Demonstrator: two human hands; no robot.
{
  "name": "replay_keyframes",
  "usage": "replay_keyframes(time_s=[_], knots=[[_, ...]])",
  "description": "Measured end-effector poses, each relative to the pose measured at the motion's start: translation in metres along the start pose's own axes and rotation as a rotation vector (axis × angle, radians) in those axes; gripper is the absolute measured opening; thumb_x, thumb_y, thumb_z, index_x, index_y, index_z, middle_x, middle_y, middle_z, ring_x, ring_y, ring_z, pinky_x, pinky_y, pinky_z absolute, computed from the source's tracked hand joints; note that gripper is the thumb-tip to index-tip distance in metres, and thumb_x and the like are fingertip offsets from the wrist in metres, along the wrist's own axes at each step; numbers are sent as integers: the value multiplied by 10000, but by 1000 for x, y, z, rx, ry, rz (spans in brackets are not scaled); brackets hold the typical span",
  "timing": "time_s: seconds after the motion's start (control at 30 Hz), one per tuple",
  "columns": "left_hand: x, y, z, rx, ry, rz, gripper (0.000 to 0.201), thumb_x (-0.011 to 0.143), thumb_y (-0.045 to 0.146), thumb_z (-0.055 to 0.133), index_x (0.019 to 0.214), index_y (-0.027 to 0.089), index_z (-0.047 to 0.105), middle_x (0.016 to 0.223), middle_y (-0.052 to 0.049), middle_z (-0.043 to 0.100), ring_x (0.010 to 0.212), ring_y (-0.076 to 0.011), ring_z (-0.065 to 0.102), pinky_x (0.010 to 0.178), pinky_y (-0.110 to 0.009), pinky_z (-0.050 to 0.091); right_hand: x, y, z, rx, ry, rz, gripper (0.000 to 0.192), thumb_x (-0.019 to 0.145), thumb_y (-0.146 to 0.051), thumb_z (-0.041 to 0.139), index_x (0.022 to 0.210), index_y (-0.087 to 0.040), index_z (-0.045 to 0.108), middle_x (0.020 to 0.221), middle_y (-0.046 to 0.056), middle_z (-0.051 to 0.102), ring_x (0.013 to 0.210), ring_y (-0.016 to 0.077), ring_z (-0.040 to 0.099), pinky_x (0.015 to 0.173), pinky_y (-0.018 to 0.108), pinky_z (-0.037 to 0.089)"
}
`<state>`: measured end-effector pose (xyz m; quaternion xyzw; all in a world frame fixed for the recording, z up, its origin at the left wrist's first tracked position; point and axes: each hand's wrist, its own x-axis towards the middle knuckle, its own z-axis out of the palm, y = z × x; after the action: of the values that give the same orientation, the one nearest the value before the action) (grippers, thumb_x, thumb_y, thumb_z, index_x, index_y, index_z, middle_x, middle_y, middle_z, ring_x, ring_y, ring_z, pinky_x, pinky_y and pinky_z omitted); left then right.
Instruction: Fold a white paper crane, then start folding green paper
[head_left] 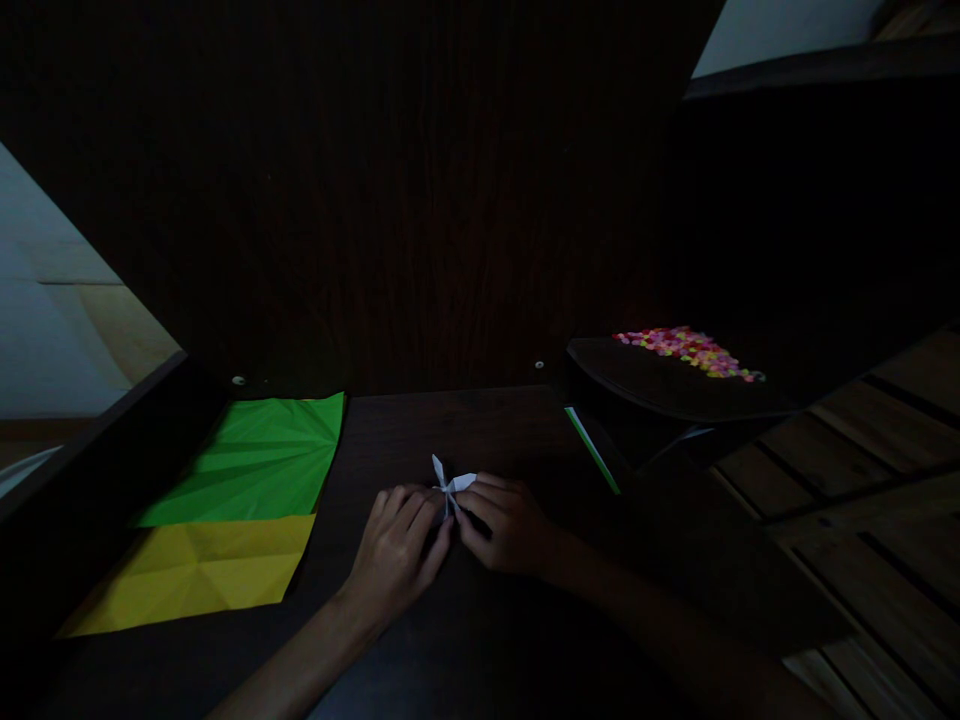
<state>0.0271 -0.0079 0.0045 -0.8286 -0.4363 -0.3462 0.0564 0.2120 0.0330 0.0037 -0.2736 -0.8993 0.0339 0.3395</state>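
Note:
A small piece of folded white paper (pixel 463 482) with several narrow points sits between my hands, low over the dark wooden surface. My left hand (pixel 401 535) pinches it from the left, thumb and fingers drawn together. From the other side my right hand (pixel 504 522) grips it, its fingers bent over the right-hand flap. One point of the paper sticks up between the hands, and another leans right. My fingers hide the lower part of the folds.
Creased green paper (pixel 255 455) and creased yellow paper (pixel 202 570) lie at the left. A thin green-and-white strip (pixel 592 450) rests at the right. Beyond it, many small pink, red and yellow pieces (pixel 690 348) cover part of a dark curved ledge (pixel 637 385). A dark upright panel (pixel 435 200) stands behind.

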Motion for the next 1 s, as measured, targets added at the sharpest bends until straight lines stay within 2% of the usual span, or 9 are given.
replay_keyframes(time_s=[0.2,0.4,0.6,0.83,1.0], knots=[[-3,2,1,52,16,-58,87,883,183,544,868,161,627,825,-79,644,799,-238,522,720,-373,421,-1,-2,5,-26,3,-8,110,845,-111,518,881,-158,610,735,44,648,692,179,588,634,299,501],[-1,2,-2,59,34,-5,192,900,165,519,725,176,598,718,-56,609,695,-207,482,649,-344,382,-1,-7,7,-37,23,6,99,858,-133,519,813,-173,598,704,34,628,676,170,570,640,292,488],[-2,0,-2,40,24,6,210,917,147,484,740,165,595,715,-56,602,691,-197,474,641,-335,374,-1,-8,6,-114,9,4,136,867,-174,547,737,-180,588,663,21,594,654,163,544,612,289,453],[-4,-2,-2,-25,4,40,162,908,104,486,796,156,591,752,-67,604,716,-205,478,655,-337,387,-3,-8,7,-141,-26,27,123,862,-175,535,748,-181,582,705,29,585,708,177,539,612,295,420],[-5,0,-3,-59,-4,60,149,903,94,497,808,153,595,747,-66,586,715,-203,463,653,-335,383,-2,-12,5,-193,-16,32,148,849,-170,507,709,-181,554,674,26,554,672,174,512,558,302,354]])
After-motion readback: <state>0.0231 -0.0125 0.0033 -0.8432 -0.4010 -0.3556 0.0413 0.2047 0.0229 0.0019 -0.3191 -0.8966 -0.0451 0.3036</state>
